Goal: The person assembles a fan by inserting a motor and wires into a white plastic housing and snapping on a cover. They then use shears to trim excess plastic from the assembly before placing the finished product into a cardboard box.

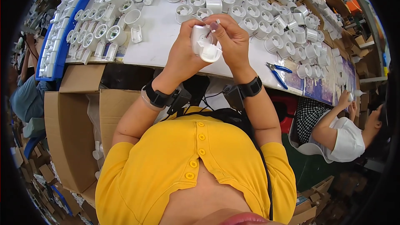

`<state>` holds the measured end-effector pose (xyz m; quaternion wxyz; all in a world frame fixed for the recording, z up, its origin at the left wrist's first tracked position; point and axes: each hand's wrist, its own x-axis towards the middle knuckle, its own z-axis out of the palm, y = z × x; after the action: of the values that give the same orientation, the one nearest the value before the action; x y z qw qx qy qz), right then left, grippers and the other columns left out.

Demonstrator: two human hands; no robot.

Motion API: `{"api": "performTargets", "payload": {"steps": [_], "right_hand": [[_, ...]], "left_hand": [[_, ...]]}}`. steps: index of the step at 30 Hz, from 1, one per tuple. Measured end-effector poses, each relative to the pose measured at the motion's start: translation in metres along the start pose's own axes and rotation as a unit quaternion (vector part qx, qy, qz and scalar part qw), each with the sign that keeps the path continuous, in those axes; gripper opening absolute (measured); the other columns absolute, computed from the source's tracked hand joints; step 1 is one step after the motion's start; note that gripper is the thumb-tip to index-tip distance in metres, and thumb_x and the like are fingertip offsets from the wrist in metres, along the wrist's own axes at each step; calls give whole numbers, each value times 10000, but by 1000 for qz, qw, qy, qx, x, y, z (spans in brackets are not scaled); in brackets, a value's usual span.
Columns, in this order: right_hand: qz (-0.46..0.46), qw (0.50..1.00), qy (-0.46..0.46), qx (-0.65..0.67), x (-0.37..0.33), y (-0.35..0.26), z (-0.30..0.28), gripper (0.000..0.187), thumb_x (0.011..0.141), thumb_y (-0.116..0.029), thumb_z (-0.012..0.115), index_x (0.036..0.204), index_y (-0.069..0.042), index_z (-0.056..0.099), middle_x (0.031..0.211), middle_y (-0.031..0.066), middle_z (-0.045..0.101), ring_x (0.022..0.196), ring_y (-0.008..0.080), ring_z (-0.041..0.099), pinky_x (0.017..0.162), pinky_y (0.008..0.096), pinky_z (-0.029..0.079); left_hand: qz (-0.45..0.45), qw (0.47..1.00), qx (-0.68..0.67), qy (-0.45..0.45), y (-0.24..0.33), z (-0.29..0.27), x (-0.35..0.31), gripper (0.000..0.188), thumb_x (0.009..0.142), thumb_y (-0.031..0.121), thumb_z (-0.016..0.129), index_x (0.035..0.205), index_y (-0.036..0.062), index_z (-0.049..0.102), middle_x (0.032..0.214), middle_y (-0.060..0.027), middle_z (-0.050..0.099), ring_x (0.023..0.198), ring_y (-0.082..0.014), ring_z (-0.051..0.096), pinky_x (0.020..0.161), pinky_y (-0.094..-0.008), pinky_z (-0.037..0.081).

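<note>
Both hands meet above the near edge of the white table (158,46), gripping one white plastic housing (204,43). The left hand (183,54) wraps its upper body from the left, while the right hand (231,37) pinches its top with fingertips (214,26). It stands roughly upright, open cup end lowest, facing the person. Blue pliers (277,73) lie just right.

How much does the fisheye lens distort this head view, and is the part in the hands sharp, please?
Head view: the white table edge bows and dark corners vignette the rim; even light, little glare; the white plastic part between left hand and right hand is reasonably sharp.
</note>
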<state>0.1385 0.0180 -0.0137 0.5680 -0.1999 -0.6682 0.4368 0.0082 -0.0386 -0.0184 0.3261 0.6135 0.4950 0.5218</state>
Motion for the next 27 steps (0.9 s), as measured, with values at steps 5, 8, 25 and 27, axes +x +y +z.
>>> {"api": "performTargets", "payload": {"steps": [5,8,25,27], "right_hand": [[-81,991,-25,-107,3,2,-4,96,852,-63,615,897,-22,689,860,42,645,865,140,559,782,261,432],[-113,977,-30,-179,7,-6,-4,84,833,-94,639,873,-65,707,844,32,664,826,168,551,741,278,437],[160,977,-78,115,11,-5,-20,195,893,-136,560,994,-7,665,1123,65,573,978,123,534,820,243,417],[91,992,-77,-30,14,-8,-25,193,867,-122,579,1007,-15,659,1176,69,547,1039,149,522,889,278,399]], "left_hand": [[49,997,52,2,-5,5,-1,723,655,181,804,1214,28,374,1136,-145,532,1042,-255,556,837,-321,464],[77,995,66,12,-4,7,-2,708,653,174,805,1207,23,390,1139,-145,531,1049,-256,551,845,-321,462],[280,953,104,53,-6,5,3,611,664,3,745,1188,91,442,1260,-152,430,1158,-293,468,937,-366,424],[273,952,129,48,-5,2,3,599,665,-9,736,1183,98,455,1260,-149,432,1163,-293,466,942,-367,420]]}}
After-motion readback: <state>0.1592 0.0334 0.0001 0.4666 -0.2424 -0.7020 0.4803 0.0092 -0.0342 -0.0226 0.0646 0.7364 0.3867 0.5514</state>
